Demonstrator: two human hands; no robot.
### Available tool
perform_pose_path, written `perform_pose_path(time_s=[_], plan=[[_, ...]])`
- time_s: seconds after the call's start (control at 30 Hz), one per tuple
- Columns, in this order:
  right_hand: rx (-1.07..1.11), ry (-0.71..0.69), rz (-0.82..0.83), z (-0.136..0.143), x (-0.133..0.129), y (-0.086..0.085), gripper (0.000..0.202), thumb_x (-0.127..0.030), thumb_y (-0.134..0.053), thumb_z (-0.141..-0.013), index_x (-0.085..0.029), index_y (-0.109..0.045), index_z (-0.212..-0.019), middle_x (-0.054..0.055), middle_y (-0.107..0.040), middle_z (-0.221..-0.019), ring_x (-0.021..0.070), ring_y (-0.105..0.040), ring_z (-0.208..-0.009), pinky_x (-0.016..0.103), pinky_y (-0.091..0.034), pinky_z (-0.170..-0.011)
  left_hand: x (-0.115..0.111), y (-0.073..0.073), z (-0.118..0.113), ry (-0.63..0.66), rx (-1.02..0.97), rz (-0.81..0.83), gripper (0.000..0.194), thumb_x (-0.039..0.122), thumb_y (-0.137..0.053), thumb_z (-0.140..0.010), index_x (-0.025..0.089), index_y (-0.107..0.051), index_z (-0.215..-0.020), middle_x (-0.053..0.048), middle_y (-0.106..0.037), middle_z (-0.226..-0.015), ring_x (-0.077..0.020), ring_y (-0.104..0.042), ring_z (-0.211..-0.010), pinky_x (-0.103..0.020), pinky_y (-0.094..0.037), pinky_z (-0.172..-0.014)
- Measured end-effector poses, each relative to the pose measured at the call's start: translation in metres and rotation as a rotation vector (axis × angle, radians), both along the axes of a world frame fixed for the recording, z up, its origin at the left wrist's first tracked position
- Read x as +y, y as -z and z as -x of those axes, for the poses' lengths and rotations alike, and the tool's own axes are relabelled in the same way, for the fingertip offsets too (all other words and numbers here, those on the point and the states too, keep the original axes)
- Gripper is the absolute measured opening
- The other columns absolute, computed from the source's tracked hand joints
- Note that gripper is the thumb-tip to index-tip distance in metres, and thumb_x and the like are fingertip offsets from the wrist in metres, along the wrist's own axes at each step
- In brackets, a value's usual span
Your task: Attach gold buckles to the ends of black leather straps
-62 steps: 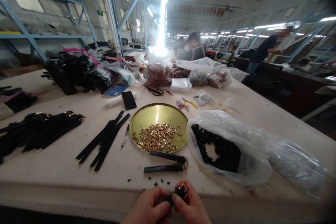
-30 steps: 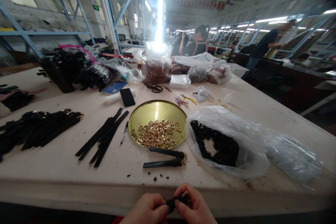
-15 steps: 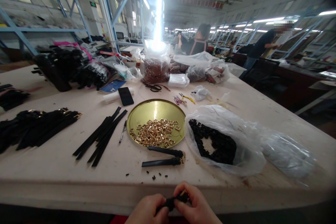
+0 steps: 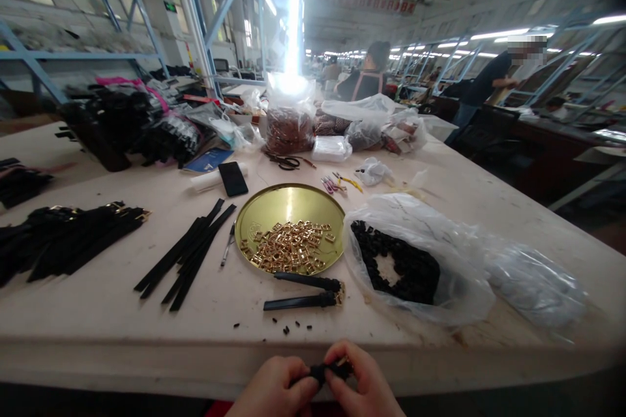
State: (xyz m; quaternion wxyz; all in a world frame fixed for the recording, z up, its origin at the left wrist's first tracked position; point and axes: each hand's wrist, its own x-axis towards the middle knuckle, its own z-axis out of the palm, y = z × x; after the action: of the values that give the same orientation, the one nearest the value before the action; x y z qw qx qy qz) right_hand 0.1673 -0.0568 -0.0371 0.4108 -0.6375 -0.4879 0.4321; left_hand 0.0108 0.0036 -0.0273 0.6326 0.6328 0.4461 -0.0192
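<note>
Both my hands meet at the table's near edge around a black strap (image 4: 319,374) with a gold buckle at its right end. My left hand (image 4: 276,386) pinches the strap's left part between thumb and fingers. My right hand (image 4: 362,381) grips it close to the buckle, its fingertips covering much of the metal. Just beyond lie two black straps with gold buckles (image 4: 306,301), side by side. Behind them a round gold tray (image 4: 264,208) holds a heap of small gold buckles (image 4: 293,244). Several loose black straps (image 4: 188,257) lie left of the tray.
An open plastic bag (image 4: 469,293) of small black loops (image 4: 415,267) sits right of the tray. Tiny black bits (image 4: 286,330) dot the near edge. A phone (image 4: 233,179), scissors (image 4: 283,161), yellow-handled pliers (image 4: 351,184) and bagged goods lie farther back. Other people work beyond the table.
My hands stay on the strap with only a slight shift of the fingers. In the background, a seated person has turned and lowered an arm.
</note>
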Motion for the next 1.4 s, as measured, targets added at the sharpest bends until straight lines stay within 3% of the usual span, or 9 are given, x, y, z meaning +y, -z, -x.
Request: perform_pose_path(time_s=[0.13,0.3,0.5,0.77,0.93,1.07,1.23,1.4], plan=[[0.045,-0.001,0.015,0.001,0.001,0.0,0.006,-0.024,-0.057,-0.065,-0.019,-0.056,-0.068,-0.002,-0.054,-0.059,0.0149,-0.05,-0.057,0.026,-0.037,-0.056,-0.002,0.002,-0.004,-0.074,-0.014,-0.01,0.014,0.029,-0.044,-0.067,0.017,-0.048,-0.062,0.001,-0.057,-0.053,-0.0113,-0.047,-0.044,-0.02,-0.026,-0.043],[0.262,0.049,0.065,0.004,0.004,0.009,0.019,-0.031,-0.06,-0.063,-0.018,-0.054,-0.076,-0.004,-0.048,-0.058,0.0128,-0.044,-0.054,0.025,-0.032,-0.052,0.003,-0.003,0.0,-0.001,0.052,-0.099,0.013,0.025,-0.046,-0.064,0.015,-0.054,-0.067,0.0,-0.06,-0.059,-0.015,-0.052,-0.052,-0.022,-0.028,-0.046],[0.172,0.048,0.023,0.002,0.005,0.013,0.017,-0.032,-0.058,-0.067,-0.019,-0.058,-0.077,-0.002,-0.054,-0.062,0.0154,-0.049,-0.06,0.026,-0.037,-0.056,0.008,-0.013,0.006,0.025,0.128,-0.151,0.016,0.026,-0.046,-0.068,0.016,-0.06,-0.068,-0.001,-0.062,-0.06,-0.0188,-0.055,-0.058,-0.023,-0.03,-0.048],[-0.025,0.117,-0.059,0.011,-0.001,0.015,0.014,-0.028,-0.051,-0.07,-0.019,-0.057,-0.079,0.003,-0.06,-0.072,0.0198,-0.055,-0.068,0.031,-0.04,-0.065,0.003,-0.007,-0.005,-0.003,0.131,-0.211,0.012,0.028,-0.051,-0.067,0.018,-0.058,-0.068,-0.001,-0.062,-0.064,-0.0187,-0.054,-0.06,-0.022,-0.032,-0.049],[0.111,0.146,0.001,0.008,0.001,0.024,0.022,-0.038,-0.052,-0.071,-0.018,-0.054,-0.079,0.0,-0.053,-0.063,0.0169,-0.048,-0.059,0.029,-0.035,-0.056,0.008,-0.016,0.004,0.05,0.043,-0.088,0.018,0.023,-0.042,-0.07,0.016,-0.058,-0.074,0.001,-0.06,-0.062,-0.0134,-0.051,-0.052,-0.021,-0.032,-0.045],[0.327,0.134,0.034,0.008,0.0,0.032,0.033,-0.048,-0.057,-0.069,-0.018,-0.052,-0.08,-0.004,-0.047,-0.058,0.0127,-0.041,-0.052,0.025,-0.03,-0.051,0.007,-0.011,0.005,0.045,0.027,0.036,0.018,0.025,-0.044,-0.067,0.014,-0.057,-0.073,0.0,-0.06,-0.062,-0.0107,-0.049,-0.048,-0.019,-0.026,-0.041],[0.261,0.171,-0.012,0.01,-0.004,0.033,0.038,-0.054,-0.056,-0.069,-0.018,-0.055,-0.079,-0.002,-0.049,-0.06,0.0137,-0.043,-0.056,0.026,-0.032,-0.053,0.002,-0.002,0.0,-0.026,-0.032,0.096,0.017,0.032,-0.044,-0.063,0.017,-0.049,-0.06,0.002,-0.052,-0.049,-0.0092,-0.041,-0.039,-0.02,-0.023,-0.037],[0.25,0.176,-0.022,0.012,-0.004,0.032,0.043,-0.06,-0.054,-0.069,-0.019,-0.055,-0.08,-0.003,-0.049,-0.059,0.0129,-0.042,-0.053,0.025,-0.031,-0.051,0.003,-0.008,0.004,-0.047,-0.058,0.147,0.023,0.04,-0.044,-0.066,0.017,-0.047,-0.063,0.005,-0.047,-0.045,-0.0083,-0.036,-0.036,-0.019,-0.019,-0.037]])
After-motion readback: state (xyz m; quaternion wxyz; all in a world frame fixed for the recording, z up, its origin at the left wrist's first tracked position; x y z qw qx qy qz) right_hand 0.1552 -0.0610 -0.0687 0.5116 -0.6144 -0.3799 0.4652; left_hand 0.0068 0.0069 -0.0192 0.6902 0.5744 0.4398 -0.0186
